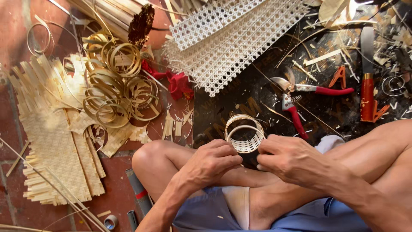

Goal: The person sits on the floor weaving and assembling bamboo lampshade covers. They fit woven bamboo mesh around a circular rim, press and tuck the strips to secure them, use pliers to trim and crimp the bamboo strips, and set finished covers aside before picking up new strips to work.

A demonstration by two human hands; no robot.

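The small woven cane ring (244,133) is pinched between both hands, left hand (212,163) and right hand (289,159), fingers clamped on its lower rim; its opening apparently faces upward.

Hidden parts and cut-off edges

The near rim of the small woven ring (244,133) sits behind the fingertips of the left hand (212,161) and right hand (287,159); the white cane mesh sheet (231,38) and woven bamboo mat (51,141) run past the frame's edges.
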